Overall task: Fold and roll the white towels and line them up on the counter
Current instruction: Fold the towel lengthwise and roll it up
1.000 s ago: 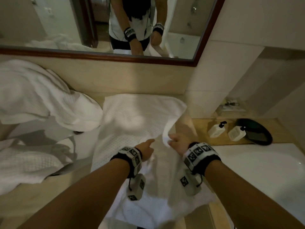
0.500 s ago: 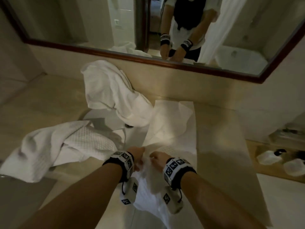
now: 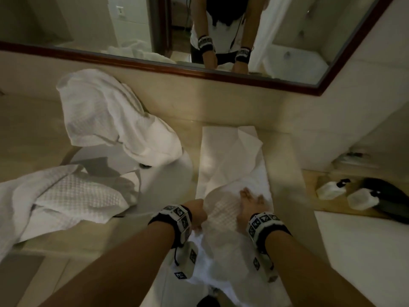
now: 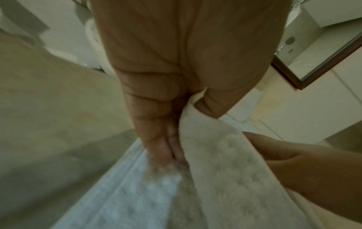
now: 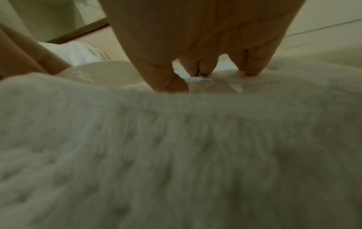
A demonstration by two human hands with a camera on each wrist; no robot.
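My left hand (image 3: 197, 212) pinches the edge of one white towel (image 3: 230, 165) spread lengthwise on the counter (image 3: 285, 173); my right hand (image 3: 250, 201) presses it, fingers spread. Two more towels (image 3: 106, 116) lie crumpled left.

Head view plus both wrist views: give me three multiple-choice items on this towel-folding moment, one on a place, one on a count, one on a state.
1. Where do the two white bottles stand?
A. On the counter's right side
B. In the basin
C. On the long towel

2. How many loose towels lie left of the long towel?
A. None
B. Two
C. Five

3. What is the left hand doing?
A. Resting empty
B. Holding a bottle
C. Pinching the towel's edge

Answers: A, the bottles sit far right by a dark object; B, one heaped towel and one spread towel; C, the left wrist view shows cloth held between thumb and fingers.
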